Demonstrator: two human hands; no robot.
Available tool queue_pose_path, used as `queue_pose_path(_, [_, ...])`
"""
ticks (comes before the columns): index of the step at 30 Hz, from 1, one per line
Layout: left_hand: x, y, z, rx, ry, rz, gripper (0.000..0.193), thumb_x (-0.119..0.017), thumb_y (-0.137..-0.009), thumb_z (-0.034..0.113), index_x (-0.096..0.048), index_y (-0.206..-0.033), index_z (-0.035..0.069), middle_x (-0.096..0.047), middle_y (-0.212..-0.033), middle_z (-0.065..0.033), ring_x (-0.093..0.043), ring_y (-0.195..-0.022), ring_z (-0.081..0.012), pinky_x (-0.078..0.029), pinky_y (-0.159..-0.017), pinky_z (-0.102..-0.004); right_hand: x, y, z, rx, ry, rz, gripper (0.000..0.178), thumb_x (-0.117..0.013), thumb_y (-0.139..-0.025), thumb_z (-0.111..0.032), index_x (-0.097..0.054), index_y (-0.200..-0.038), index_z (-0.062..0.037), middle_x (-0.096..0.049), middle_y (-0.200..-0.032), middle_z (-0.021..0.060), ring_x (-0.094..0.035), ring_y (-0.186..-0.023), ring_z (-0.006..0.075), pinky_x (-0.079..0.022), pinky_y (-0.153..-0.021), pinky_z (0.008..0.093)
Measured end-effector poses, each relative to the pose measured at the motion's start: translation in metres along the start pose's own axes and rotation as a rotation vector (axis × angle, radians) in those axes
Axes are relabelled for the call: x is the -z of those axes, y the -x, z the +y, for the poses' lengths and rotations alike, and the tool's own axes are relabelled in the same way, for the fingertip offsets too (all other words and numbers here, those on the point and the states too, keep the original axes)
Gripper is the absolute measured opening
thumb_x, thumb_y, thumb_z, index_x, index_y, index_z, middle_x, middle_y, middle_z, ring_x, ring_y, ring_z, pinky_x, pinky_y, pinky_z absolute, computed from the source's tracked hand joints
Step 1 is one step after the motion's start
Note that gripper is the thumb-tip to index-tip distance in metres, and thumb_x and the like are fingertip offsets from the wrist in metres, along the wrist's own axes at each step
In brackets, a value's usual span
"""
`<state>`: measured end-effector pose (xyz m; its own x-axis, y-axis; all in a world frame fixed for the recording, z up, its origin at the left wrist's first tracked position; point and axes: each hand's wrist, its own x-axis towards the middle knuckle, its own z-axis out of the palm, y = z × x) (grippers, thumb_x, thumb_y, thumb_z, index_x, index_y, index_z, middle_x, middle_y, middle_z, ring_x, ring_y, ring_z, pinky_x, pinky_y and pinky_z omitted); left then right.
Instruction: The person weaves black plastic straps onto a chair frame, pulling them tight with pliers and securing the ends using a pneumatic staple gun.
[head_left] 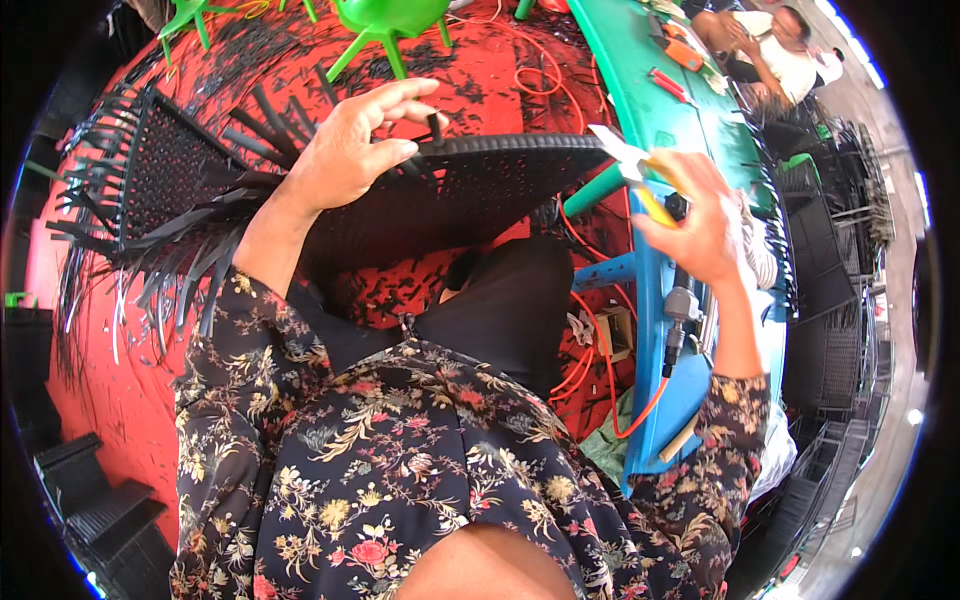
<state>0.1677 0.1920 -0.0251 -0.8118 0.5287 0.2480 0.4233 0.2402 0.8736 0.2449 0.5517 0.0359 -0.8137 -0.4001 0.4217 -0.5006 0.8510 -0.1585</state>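
Woven black panel (470,195) lies just in front of the person's lap in the head view, between and below the two hands, its long axis running from left to right. Its upper rim begins beside the left hand (350,145) and ends near the right hand (703,215), so the left is the nearer one, overlapping the panel. The left fingers are half curled, with thumb and forefinger parted; a short black strip (435,128) stands at their tips, and I cannot tell whether it is gripped. The right hand is wrapped round a yellow-handled cutting tool (656,207), its pale blade pointing leftward at the rim's right end; contact there cannot be told. Loose black strips (190,230) fan out left of the left hand, and a blue table (645,400) stands below the right.
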Motion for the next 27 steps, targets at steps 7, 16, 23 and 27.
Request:
queue_pose_path(7, [-0.014, 0.003, 0.018, -0.126, -0.086, 0.052, 0.062, -0.059, -0.081, 0.001, -0.046, -0.141, 0.006, -0.068, -0.116, -0.0064, -0.057, -0.111, -0.0149, -0.043, -0.096, -0.0330, -0.035, -0.063, -0.027, 0.182, 0.015, -0.232, 0.048, -0.076, -0.064, -0.028, -0.067, -0.106, -0.0073, -0.059, -0.092, 0.0141, -0.060, -0.093, 0.0320, -0.050, -0.081, 0.0427])
queue_pose_path(16, [-0.019, 0.006, 0.018, -0.165, -0.110, 0.073, 0.063, -0.061, -0.078, -0.003, -0.048, -0.140, 0.005, -0.069, -0.114, -0.0121, -0.063, -0.111, -0.0205, -0.047, -0.097, -0.0349, -0.041, -0.086, -0.032, 0.246, 0.054, -0.388, 0.047, -0.072, -0.065, -0.028, -0.066, -0.106, -0.0068, -0.057, -0.090, 0.0154, -0.060, -0.091, 0.0336, -0.050, -0.080, 0.0453])
queue_pose_path(23, [-0.017, 0.005, 0.020, -0.215, -0.093, 0.033, 0.060, -0.061, -0.080, 0.001, -0.049, -0.139, 0.005, -0.068, -0.117, -0.0089, -0.061, -0.112, -0.0181, -0.044, -0.100, -0.0339, -0.056, -0.076, -0.015, 0.260, -0.046, -0.309, 0.038, -0.071, -0.067, -0.017, -0.065, -0.104, -0.0069, -0.061, -0.090, 0.0118, -0.063, -0.087, 0.0311, -0.052, -0.074, 0.0393])
queue_pose_path(27, [-0.012, 0.006, 0.014, -0.214, -0.054, 0.097, 0.058, -0.061, -0.084, 0.009, -0.048, -0.140, 0.005, -0.064, -0.126, -0.0064, -0.054, -0.120, -0.0135, -0.038, -0.101, -0.0285, -0.040, -0.035, 0.023, -0.003, -0.188, -0.074, 0.042, -0.074, -0.069, -0.021, -0.065, -0.107, -0.0044, -0.063, -0.097, 0.0146, -0.062, -0.090, 0.0288, -0.050, -0.083, 0.0373])
